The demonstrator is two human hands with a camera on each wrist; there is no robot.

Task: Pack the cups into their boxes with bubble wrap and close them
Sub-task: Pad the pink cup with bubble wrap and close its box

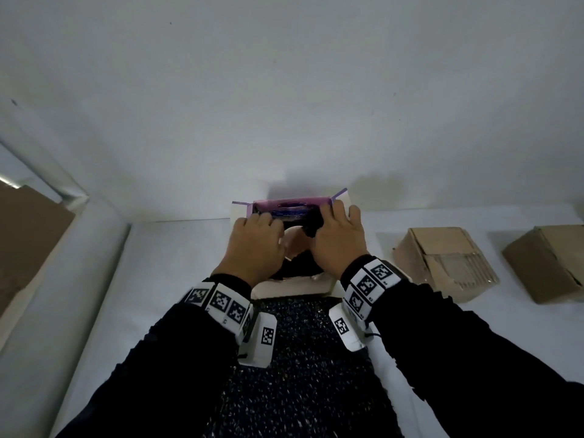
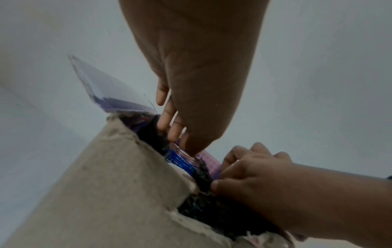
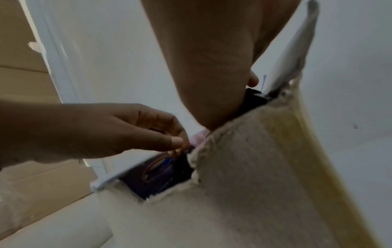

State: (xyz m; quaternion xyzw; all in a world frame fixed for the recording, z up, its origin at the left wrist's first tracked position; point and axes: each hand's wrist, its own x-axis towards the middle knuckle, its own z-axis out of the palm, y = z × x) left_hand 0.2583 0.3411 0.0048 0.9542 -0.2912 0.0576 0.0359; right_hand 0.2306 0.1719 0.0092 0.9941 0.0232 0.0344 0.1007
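We see a white table (image 1: 177,248) standing against a plain pale wall (image 1: 284,90). Left of the table, a white post (image 1: 47,172) runs at a slant, and a brown cardboard sheet (image 1: 28,235) leans just beyond that post.

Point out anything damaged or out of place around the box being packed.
The open box has ragged, torn cardboard edges around its opening, as both wrist views show. The two brown boxes to the right lie tilted, not flat. Nothing looks spilled.
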